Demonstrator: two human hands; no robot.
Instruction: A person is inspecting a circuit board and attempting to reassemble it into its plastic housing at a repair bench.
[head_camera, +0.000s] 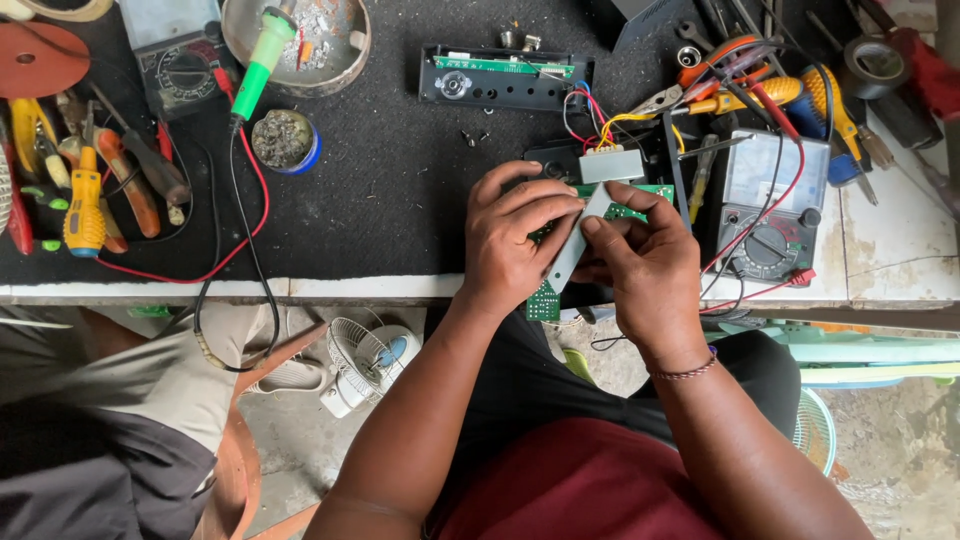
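Observation:
Both my hands meet at the near edge of the workbench, over a green circuit board (543, 302) that they hold between them. My left hand (517, 243) grips the board from the left. My right hand (648, 262) pinches a flat grey metal strip (573, 250) that lies along the board. A grey transformer block (611, 164) with coloured wires sits just beyond my fingers. Much of the board is hidden under my hands.
A black front panel with a green board (503, 76) lies further back. An analogue multimeter (772, 205) stands right of my hands. A green-handled soldering iron (258, 62), solder tin (284, 140) and metal bowl (352, 52) sit at the back left, screwdrivers and pliers (83, 200) far left. A small fan (363, 362) stands on the floor.

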